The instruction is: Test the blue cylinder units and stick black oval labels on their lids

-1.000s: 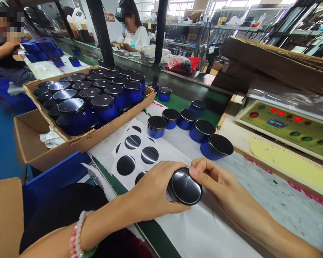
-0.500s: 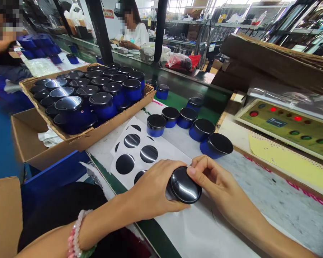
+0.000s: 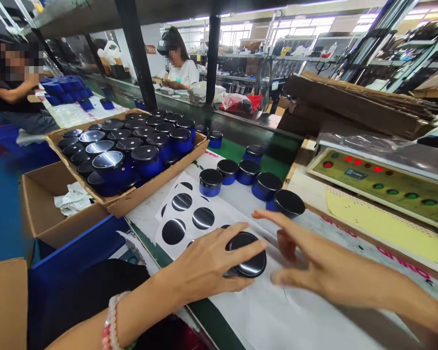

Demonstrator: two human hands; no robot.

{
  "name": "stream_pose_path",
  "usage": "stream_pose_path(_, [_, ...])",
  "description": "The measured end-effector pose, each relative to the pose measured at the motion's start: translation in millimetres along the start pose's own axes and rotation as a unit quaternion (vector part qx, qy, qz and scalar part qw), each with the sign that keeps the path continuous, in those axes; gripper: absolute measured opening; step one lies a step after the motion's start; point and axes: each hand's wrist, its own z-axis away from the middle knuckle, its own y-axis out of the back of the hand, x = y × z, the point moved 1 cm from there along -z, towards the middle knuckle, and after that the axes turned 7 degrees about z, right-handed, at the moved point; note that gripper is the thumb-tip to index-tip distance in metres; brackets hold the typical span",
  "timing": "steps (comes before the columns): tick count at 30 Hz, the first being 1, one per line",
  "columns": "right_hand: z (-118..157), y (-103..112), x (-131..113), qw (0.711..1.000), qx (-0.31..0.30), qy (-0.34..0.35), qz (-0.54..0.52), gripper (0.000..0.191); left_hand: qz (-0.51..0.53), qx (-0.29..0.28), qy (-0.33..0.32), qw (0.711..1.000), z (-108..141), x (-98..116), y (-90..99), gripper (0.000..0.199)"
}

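Observation:
A round piece with a glossy black top [image 3: 254, 266] sits within my left hand [image 3: 200, 260], low in the middle of the view. One finger of that hand lies across the top, while others curl around its side. My right hand [image 3: 314, 257] is just to the right, apart from the piece, its fingers spread, slightly blurred, with nothing in them. Left of the hands is a white sheet [image 3: 188, 219] bearing round black discs [image 3: 173, 231], partly covered by my left hand. Beyond my right hand stand several blue, black-topped round pieces [image 3: 266, 186].
At the left, a shallow cardboard tray [image 3: 127, 206] is crowded with similar blue and black pieces. It rests over an open carton [image 3: 47, 194]. A control panel with lit buttons [image 3: 354, 174] stands at the right, before stacked cardboard [image 3: 346, 109]. Two people sit farther back.
My right hand has let go of the black top's rim and moved right, its fingers opening. A left finger now stretches over the top. The camera view has tilted up slightly.

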Motion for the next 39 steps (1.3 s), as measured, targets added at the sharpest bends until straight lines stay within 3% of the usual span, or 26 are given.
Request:
stream_pose_path(2, [1.6,-1.9,-7.9,0.998,-0.057,0.031,0.005,0.095,0.054,-0.025,-0.001,0.998,0.1,-5.0,7.8,0.086])
stream_pose_path(4, [1.4,-7.9,-17.7,0.997,-0.042,0.058,-0.002,0.09,0.098,-0.009,0.006,0.995,-3.7,-15.7,16.4,0.115])
stream_pose_path(5, [0.7,-9.9,-22.1,0.997,-0.028,0.077,0.003,0.083,0.104,0.026,0.01,0.994,-7.5,-22.9,20.6,0.118])
stream_pose_path(8, [-5.1,0.0,-26.9,0.99,0.033,0.129,0.038,0.061,0.058,0.214,0.07,0.973,-24.4,-49.6,30.2,0.087])
stream_pose_path(10, [-17.5,23.8,-18.2,0.985,0.136,0.093,0.053,0.055,0.022,0.301,0.129,0.945,-36.2,-67.2,32.2,0.071])
stream_pose_path(13, [-53.7,68.1,13.4,0.941,0.315,-0.06,0.103,0.05,0.01,0.283,0.151,0.947,-48.6,-85.9,31.2,0.066])
stream_pose_path(15, [-85.1,87.2,38.8,0.928,0.334,-0.114,0.123,0.049,0.016,0.257,0.136,0.957,-51.3,-91.2,31.7,0.056])
stream_pose_path(19, [-128.8,93.7,67.6,0.935,0.286,-0.148,0.146,0.036,0.029,0.268,0.127,0.955,-47.0,-84.9,37.8,0.047])
stream_pose_path(21, [-130.0,89.5,60.2,0.938,0.279,-0.128,0.159,0.033,0.034,0.294,0.128,0.946,-41.4,-74.9,39.3,0.048])
stream_pose_path(24, [-109.0,75.5,26.2,0.947,0.27,-0.047,0.168,0.03,0.118,0.33,0.138,0.926,-30.9,-57.9,33.7,0.048])
stream_pose_path(26, [-90.6,56.0,-1.0,0.973,0.17,0.055,0.146,0.02,0.239,0.346,0.16,0.893,-24.7,-49.4,26.0,0.048])
stream_pose_path(27, [-82.9,42.9,-12.9,0.982,0.066,0.128,0.12,0.017,0.293,0.355,0.171,0.871,-22.4,-46.6,22.3,0.048])
stream_pose_path(29, [-73.1,17.1,-28.5,0.973,-0.075,0.194,0.098,0.012,0.348,0.376,0.19,0.838,-19.3,-44.3,17.0,0.047])
stream_pose_path(30, [-71.9,6.1,-32.1,0.967,-0.112,0.205,0.099,0.015,0.354,0.386,0.195,0.829,-18.5,-44.5,15.7,0.047])
stream_pose_path(34, [-81.4,-15.1,-30.5,0.964,-0.131,0.196,0.121,0.026,0.348,0.408,0.202,0.82,-17.2,-47.9,16.3,0.048])
stream_pose_path(39, [-82.0,-8.9,-33.5,0.943,-0.089,0.267,0.179,0.019,0.333,0.389,0.21,0.833,-16.8,-49.6,15.1,0.049])
